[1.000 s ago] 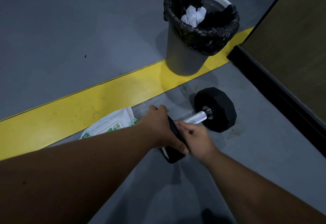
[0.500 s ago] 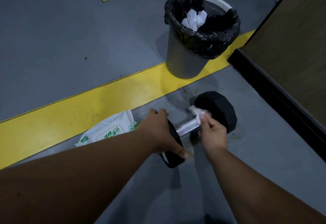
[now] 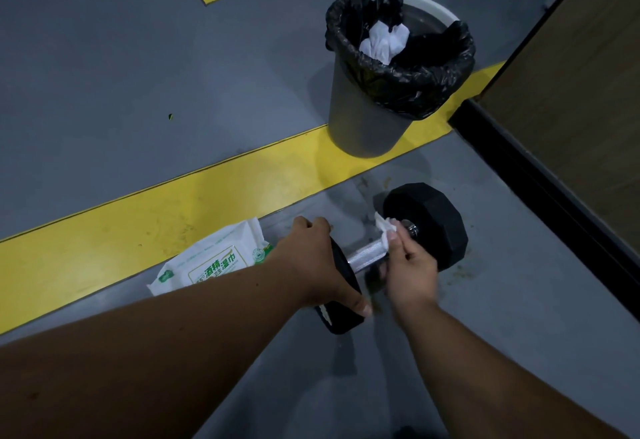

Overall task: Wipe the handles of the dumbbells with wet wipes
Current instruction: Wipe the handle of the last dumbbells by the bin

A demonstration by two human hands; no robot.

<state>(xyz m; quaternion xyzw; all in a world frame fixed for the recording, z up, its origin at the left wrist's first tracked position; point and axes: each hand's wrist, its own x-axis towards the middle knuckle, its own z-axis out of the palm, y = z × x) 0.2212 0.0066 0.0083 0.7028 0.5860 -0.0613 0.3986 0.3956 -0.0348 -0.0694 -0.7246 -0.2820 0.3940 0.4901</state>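
Note:
A black hex dumbbell (image 3: 429, 224) lies on the grey floor with its bare metal handle (image 3: 365, 257) showing between my hands. My left hand (image 3: 311, 262) grips the near weight head from above. My right hand (image 3: 408, 265) pinches a crumpled white wet wipe (image 3: 384, 227) and holds it around the handle close to the far weight head. A white and green pack of wet wipes (image 3: 214, 262) lies flat on the floor just left of my left wrist.
A grey bin (image 3: 363, 120) with a black liner stands on the yellow floor stripe (image 3: 138, 231) beyond the dumbbell; used white wipes (image 3: 382, 40) lie in it. A wooden wall with a black skirting (image 3: 540, 182) runs along the right.
My right hand has slid the wipe along the handle from the near weight head to the far one. My left hand has kept its grip on the near head.

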